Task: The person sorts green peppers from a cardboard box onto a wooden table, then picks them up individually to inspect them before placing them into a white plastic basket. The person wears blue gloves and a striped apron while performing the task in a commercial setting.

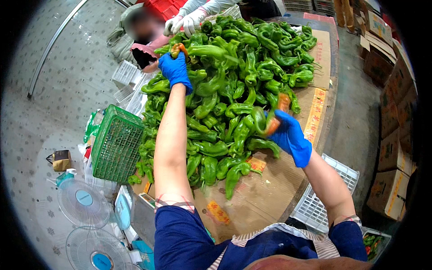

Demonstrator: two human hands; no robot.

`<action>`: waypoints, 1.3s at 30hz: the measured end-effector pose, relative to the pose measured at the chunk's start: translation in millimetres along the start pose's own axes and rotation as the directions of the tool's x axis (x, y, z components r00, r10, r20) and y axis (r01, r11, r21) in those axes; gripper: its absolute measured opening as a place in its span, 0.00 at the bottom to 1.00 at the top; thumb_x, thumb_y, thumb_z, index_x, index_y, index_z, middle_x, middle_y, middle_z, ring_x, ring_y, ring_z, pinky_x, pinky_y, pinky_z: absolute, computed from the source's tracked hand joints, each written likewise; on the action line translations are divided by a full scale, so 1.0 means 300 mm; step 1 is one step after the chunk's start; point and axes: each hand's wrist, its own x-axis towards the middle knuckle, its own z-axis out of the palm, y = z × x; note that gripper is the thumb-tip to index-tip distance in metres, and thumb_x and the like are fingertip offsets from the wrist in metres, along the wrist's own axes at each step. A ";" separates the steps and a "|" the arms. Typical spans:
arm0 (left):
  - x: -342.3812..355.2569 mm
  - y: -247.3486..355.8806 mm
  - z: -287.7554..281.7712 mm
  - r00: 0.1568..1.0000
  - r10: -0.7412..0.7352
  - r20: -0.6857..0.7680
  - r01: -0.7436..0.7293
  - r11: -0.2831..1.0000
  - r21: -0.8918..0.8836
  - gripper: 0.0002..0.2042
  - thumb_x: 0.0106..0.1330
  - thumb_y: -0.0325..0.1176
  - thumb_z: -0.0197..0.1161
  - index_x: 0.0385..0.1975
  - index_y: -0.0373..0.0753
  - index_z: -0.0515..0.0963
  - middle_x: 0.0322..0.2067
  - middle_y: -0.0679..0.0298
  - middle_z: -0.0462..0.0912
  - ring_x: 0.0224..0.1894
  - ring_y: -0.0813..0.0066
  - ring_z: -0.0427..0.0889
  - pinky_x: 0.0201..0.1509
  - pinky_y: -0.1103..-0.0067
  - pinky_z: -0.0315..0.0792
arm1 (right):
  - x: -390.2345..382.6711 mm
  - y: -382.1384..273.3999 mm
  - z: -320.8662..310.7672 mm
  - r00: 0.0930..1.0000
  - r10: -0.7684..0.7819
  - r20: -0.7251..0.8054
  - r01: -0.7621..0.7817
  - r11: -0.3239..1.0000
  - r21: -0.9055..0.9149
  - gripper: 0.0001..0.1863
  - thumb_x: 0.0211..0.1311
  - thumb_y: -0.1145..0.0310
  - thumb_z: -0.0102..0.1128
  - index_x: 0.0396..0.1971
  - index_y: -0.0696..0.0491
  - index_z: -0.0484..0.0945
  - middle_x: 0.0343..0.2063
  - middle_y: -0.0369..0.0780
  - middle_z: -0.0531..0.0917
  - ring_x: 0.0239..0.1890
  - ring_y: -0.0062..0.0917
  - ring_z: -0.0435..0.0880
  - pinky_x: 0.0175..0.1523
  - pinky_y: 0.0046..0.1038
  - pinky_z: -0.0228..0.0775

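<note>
My left hand [175, 69] was closed on a reddening pepper [178, 47] at the far side of the green pepper heap [234, 90]; my right hand [290, 135] gripped an orange one [278, 114] near me. Most of the heap looked unsorted. Beyond my right hand the desk [265, 193] edge dropped off; a green basket [118, 144] crowded my left.

A pepper pile [234, 90] lies between and beyond both hands, a basket [118, 144] left of the left hand [174, 68], a crate [321, 198] below the right hand [288, 132].
</note>
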 end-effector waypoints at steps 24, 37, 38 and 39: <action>-0.373 0.401 -0.239 0.636 0.599 0.485 -0.627 0.769 -0.127 0.15 0.38 0.43 0.68 0.21 0.41 0.75 0.23 0.59 0.73 0.29 0.58 0.71 0.33 0.67 0.65 | 0.367 0.086 0.183 0.944 -0.107 0.312 0.116 0.993 -0.009 0.41 0.50 0.37 0.52 0.57 0.51 0.60 0.54 0.42 0.69 0.55 0.31 0.69 0.57 0.41 0.63; -0.061 -0.087 0.015 0.837 -0.189 0.514 0.069 0.968 0.243 0.21 0.44 0.44 0.64 0.35 0.35 0.77 0.32 0.47 0.78 0.36 0.51 0.78 0.41 0.65 0.71 | 0.099 0.010 0.018 0.987 -0.003 0.159 -0.025 0.985 0.172 0.44 0.50 0.37 0.52 0.58 0.55 0.57 0.57 0.46 0.63 0.58 0.39 0.64 0.60 0.48 0.56; -0.103 -0.070 0.017 0.881 -0.168 0.442 0.076 0.973 0.218 0.21 0.45 0.43 0.63 0.35 0.35 0.77 0.31 0.47 0.78 0.35 0.51 0.78 0.41 0.65 0.71 | 0.082 -0.004 0.006 0.989 -0.012 0.145 -0.015 0.983 0.185 0.43 0.50 0.37 0.52 0.58 0.55 0.57 0.57 0.46 0.63 0.58 0.39 0.64 0.60 0.47 0.56; -0.152 -0.046 0.012 0.922 -0.139 0.361 0.070 0.978 0.198 0.20 0.46 0.43 0.62 0.36 0.35 0.77 0.31 0.47 0.78 0.34 0.50 0.78 0.41 0.65 0.71 | 0.063 -0.020 -0.007 0.989 -0.014 0.145 -0.015 0.982 0.191 0.43 0.50 0.37 0.52 0.58 0.55 0.57 0.57 0.46 0.63 0.58 0.39 0.64 0.60 0.47 0.56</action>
